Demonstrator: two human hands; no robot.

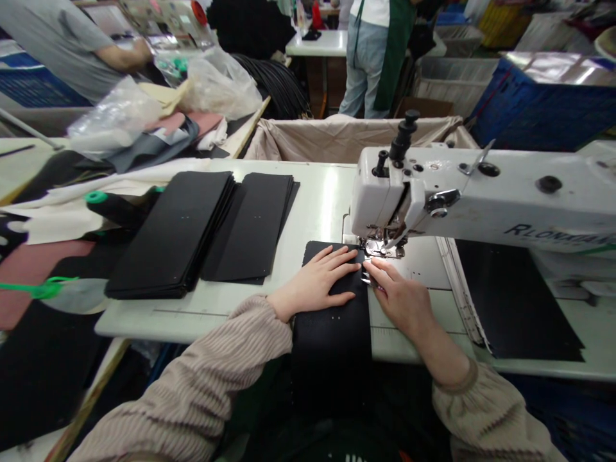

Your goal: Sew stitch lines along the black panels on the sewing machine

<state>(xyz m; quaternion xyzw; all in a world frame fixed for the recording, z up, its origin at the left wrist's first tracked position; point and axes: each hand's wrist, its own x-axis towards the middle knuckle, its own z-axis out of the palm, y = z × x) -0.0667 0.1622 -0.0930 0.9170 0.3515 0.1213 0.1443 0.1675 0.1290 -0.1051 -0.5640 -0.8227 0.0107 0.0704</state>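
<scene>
My left hand [322, 282] lies flat with its fingers spread on a black panel [332, 340], pressing it to the table beside the needle. The panel's far right corner is next to the presser foot [380, 248] of a white sewing machine [481, 192], and its near end hangs over the table edge. Close to the foot, my right hand [404, 298] has its fingertips at the panel's right edge. Two silver points of what look like thread snips [366, 278] stick out from under its fingers; the rest is hidden in the palm.
Two stacks of black panels [168, 234] [255, 224] stand left on the table [192, 324]. More black sheets [520, 301] lie right, under the machine arm. A cloth-lined bin [312, 141] is behind the table. Scraps and a thread cone [115, 205] crowd the left; two people are beyond.
</scene>
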